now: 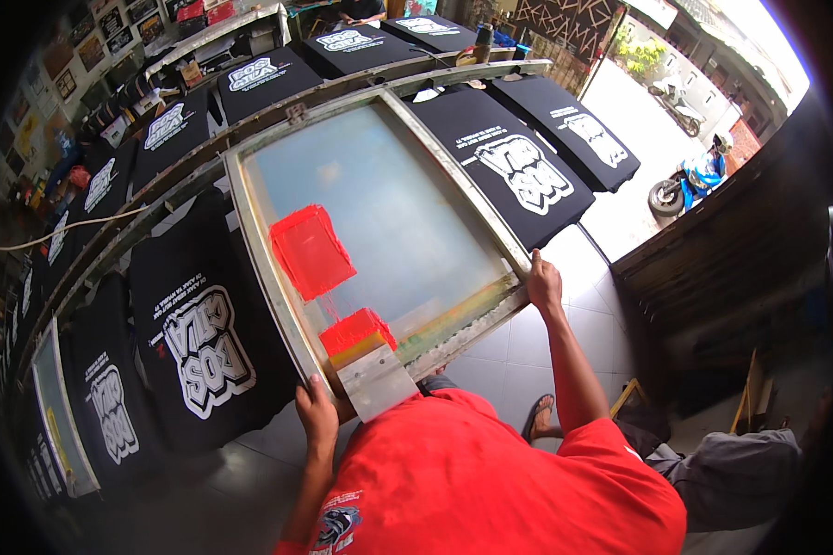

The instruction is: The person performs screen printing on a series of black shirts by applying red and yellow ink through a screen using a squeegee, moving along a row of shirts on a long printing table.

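A large silkscreen frame [453, 176] with pale bluish mesh lies slanted in front of me. My left hand [317, 413] grips its near left corner, the thumb up along the outer edge. At the near right corner, my right hand [543, 280] is closed around the rim. A square patch of red ink [311, 252] covers part of the mesh at left. Closer to me, a thicker mass of red ink [354, 326] lies against a squeegee [377, 381] with a metal plate and yellowish blade. The squeegee rests at the frame's near end, touched by neither hand.
Black printed T-shirts lie on boards at left [208, 347] and right [514, 162], with several more along a far row [264, 79]. Another screen frame [65, 416] stands at far left. A person's sandalled foot [539, 416] shows on the tiled floor. Motorbikes [699, 176] stand outside.
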Demonstrator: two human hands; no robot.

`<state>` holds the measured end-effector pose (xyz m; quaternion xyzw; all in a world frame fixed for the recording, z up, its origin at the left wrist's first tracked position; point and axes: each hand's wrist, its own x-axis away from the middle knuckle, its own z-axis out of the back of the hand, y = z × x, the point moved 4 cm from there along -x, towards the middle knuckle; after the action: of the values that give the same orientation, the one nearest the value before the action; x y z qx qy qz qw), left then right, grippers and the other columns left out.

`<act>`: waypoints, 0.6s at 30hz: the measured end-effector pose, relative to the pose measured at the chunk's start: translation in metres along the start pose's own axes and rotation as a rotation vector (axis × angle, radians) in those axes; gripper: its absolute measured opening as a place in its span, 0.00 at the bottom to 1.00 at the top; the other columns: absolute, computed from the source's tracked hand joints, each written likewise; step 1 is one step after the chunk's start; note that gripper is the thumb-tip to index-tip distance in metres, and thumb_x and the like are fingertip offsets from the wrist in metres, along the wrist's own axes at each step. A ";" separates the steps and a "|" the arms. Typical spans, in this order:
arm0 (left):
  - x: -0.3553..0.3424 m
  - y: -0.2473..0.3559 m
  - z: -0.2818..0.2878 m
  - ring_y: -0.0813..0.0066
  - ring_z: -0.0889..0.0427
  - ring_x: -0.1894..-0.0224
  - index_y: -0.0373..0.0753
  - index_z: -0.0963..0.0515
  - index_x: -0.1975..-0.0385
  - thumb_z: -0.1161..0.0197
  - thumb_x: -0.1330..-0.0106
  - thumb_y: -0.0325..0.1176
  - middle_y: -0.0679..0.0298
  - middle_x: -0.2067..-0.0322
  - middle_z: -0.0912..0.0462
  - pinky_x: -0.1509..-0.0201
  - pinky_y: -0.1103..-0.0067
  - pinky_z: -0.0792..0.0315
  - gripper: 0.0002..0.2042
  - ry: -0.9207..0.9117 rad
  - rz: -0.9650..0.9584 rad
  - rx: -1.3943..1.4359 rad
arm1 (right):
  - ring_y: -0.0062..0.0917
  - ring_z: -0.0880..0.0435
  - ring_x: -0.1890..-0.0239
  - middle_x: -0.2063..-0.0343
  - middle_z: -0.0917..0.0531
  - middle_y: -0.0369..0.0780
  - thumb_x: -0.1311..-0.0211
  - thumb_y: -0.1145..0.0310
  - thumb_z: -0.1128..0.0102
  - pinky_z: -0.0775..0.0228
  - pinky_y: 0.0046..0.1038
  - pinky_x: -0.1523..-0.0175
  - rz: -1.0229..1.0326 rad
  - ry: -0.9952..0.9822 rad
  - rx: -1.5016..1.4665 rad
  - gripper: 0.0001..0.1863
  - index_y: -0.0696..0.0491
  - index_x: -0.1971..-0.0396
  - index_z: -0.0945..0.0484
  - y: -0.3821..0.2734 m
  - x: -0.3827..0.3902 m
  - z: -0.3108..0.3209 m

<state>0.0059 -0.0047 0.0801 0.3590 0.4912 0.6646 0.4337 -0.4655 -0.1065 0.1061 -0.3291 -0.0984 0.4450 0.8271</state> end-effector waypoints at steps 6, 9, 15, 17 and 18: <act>-0.006 0.032 -0.074 0.55 0.26 0.73 0.27 0.31 0.71 0.51 0.32 0.41 0.46 0.75 0.25 0.68 0.67 0.35 0.18 -0.025 -0.038 -0.125 | 0.40 0.28 0.81 0.86 0.26 0.51 0.33 0.47 0.66 0.40 0.42 0.70 -0.018 0.072 -0.098 0.35 0.63 0.87 0.29 0.051 -0.053 0.039; -0.009 0.044 -0.127 0.54 0.27 0.76 0.27 0.32 0.73 0.49 0.32 0.40 0.48 0.79 0.27 0.71 0.65 0.35 0.18 -0.018 -0.117 -0.107 | 0.42 0.27 0.80 0.85 0.25 0.53 0.34 0.47 0.66 0.40 0.43 0.69 -0.072 0.070 -0.053 0.35 0.64 0.85 0.28 0.087 -0.095 0.054; -0.008 0.055 -0.228 0.55 0.24 0.77 0.28 0.31 0.73 0.48 0.33 0.39 0.48 0.80 0.25 0.74 0.67 0.35 0.17 -0.026 -0.077 -0.103 | 0.44 0.27 0.80 0.85 0.25 0.55 0.33 0.49 0.65 0.41 0.43 0.69 -0.055 0.104 -0.049 0.34 0.65 0.85 0.27 0.154 -0.168 0.071; -0.004 0.055 -0.254 0.55 0.24 0.77 0.28 0.31 0.73 0.48 0.33 0.40 0.49 0.80 0.25 0.74 0.66 0.35 0.17 -0.048 -0.027 -0.138 | 0.44 0.27 0.79 0.84 0.25 0.55 0.33 0.49 0.64 0.41 0.44 0.68 -0.080 0.091 -0.055 0.34 0.66 0.85 0.28 0.171 -0.190 0.074; -0.002 0.056 -0.268 0.54 0.24 0.77 0.28 0.31 0.74 0.48 0.34 0.40 0.48 0.80 0.25 0.74 0.66 0.35 0.17 -0.044 -0.032 -0.125 | 0.44 0.27 0.80 0.85 0.26 0.55 0.34 0.49 0.64 0.41 0.44 0.68 -0.073 0.086 -0.049 0.34 0.65 0.85 0.29 0.178 -0.201 0.077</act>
<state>-0.2479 -0.1056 0.0641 0.3377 0.4448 0.6790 0.4765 -0.7378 -0.1631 0.0784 -0.3642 -0.0854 0.3975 0.8379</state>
